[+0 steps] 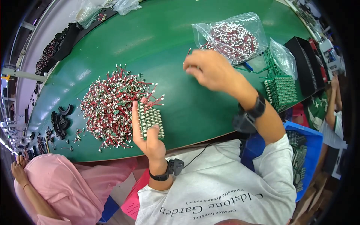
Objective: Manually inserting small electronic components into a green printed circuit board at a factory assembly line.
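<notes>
My left hand (pixel 153 145) grips a panel of small circuit boards (pixel 151 119) with rows of pale connectors, thumb across its face. A few red wires stick out at the panel's upper edge. Just left of it lies a large heap of red wire leads with white plugs (pixel 112 108). Over the table, to the right and farther off, my right hand (pixel 212 71) is closed in a pinch, with a short red wire lead (pixel 188 51) poking up past its fingers. Its fingertips are partly hidden. Behind this hand sits a clear plastic bag (pixel 258 32) full of similar leads.
Stacked green circuit panels (pixel 285 90) stand at the right beside a black bin (pixel 305 63). A blue crate (pixel 315 146) with more panels is by my right side. Black curved parts (pixel 58 123) lie at left, near a person in pink (pixel 63 180).
</notes>
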{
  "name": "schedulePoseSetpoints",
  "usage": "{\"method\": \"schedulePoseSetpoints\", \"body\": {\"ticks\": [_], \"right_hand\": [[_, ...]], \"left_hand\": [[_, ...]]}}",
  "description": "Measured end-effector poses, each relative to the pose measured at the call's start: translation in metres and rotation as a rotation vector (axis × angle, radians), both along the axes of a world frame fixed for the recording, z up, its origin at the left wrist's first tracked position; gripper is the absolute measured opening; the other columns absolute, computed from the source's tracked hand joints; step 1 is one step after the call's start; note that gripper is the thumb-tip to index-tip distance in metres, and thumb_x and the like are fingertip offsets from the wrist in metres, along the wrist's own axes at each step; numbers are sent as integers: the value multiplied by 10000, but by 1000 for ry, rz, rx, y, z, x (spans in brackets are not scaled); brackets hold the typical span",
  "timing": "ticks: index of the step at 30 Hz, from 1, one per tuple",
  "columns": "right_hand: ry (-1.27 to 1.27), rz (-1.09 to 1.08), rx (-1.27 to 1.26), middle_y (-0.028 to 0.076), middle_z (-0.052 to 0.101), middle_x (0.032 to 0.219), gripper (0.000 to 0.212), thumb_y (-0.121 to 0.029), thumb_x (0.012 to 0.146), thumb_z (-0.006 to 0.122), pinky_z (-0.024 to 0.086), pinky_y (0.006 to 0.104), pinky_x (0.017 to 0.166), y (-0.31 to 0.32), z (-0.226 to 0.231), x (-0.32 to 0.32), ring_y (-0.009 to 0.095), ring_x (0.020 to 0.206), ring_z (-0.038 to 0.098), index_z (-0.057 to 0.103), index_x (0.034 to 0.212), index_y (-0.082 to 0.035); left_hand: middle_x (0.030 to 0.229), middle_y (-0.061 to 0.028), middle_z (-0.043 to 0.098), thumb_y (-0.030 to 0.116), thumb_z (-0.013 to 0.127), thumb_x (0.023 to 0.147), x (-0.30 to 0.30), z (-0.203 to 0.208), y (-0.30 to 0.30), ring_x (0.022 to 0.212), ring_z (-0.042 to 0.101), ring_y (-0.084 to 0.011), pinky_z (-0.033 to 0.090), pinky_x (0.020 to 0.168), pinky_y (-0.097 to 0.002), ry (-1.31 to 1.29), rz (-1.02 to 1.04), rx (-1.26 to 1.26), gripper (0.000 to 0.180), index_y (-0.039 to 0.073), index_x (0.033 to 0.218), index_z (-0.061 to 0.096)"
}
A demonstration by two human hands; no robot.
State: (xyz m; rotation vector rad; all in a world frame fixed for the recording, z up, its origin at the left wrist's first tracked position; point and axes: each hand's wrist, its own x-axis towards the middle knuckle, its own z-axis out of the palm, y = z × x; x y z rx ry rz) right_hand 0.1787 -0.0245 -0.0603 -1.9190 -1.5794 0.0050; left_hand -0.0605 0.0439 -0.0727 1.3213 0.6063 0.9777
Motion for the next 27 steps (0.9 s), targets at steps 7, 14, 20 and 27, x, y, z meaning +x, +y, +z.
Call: {"method": "schedulePoseSetpoints", "body": {"ticks": [7,14,20,27], "right_hand": [[-160,-89,0,62,585,974,56,-83,798,710,490,399,760,20,-31,35,283,938,588,668,835,-87],[279,136,214,104,603,850,78,-7,842,657,491,361,705,2,9,0,283,781,596,602,898,-9],[423,370,296,115,638,864,89,-1,858,662,491,337,651,-13,23,-46,250,757,634,644,945,3],[401,316,340,103,624,799,101,-39,835,718,479,339,558,-8,2,-63,242,657,609,651,902,-5]], "left_hand": [[1361,-236,526,-62,397,683,6,-6,0,1133,590,-224,480,928,-298,-57,-39,-54,767,-124,1447,352],[1328,-252,539,-57,396,674,9,-2,3,1037,640,-254,533,885,-337,-189,4,-225,801,-104,1470,316],[1308,-215,551,-39,415,723,34,-1,1,1136,589,-227,490,944,-330,-156,-38,-184,739,-90,1458,350],[1406,-211,490,-45,438,781,35,-10,-12,1132,569,-183,474,932,-287,-22,-66,-23,697,-84,1469,330]]}}
